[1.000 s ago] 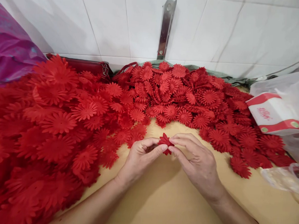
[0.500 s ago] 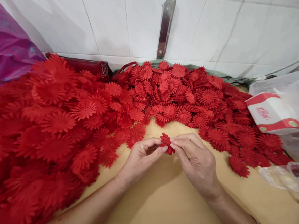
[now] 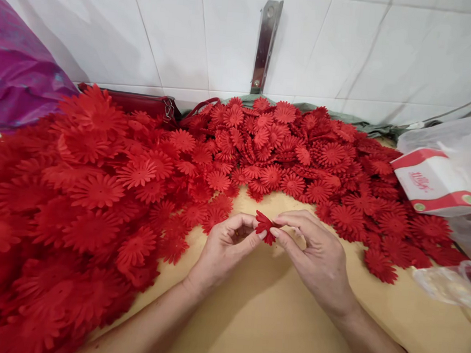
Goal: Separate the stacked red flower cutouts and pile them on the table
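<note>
Between my two hands, a small red artificial flower piece (image 3: 264,225) with narrow petals is held just above the table (image 3: 250,317). My left hand (image 3: 226,246) is closed, pinching its left side between thumb and fingers. From the other side, the thumb and index fingertip of my right hand (image 3: 316,257) pinch its right edge. Whether it is one layer or several stacked together I cannot tell. Loose red flower pieces (image 3: 97,191) form a large heap on the left, and a darker heap of red flower pieces (image 3: 333,156) lies behind and to the right.
A white tiled wall (image 3: 168,32) with a metal bracket (image 3: 266,47) stands behind the heaps. At left are a purple plastic bag (image 3: 20,75) and a dark red purse (image 3: 136,102). A red-and-white box (image 3: 436,182) and clear plastic bags (image 3: 449,283) sit at right.
The flower piece has tilted slightly and shows more edge-on between my fingers. Both hands keep their pinch. The whole view has shifted a little.
</note>
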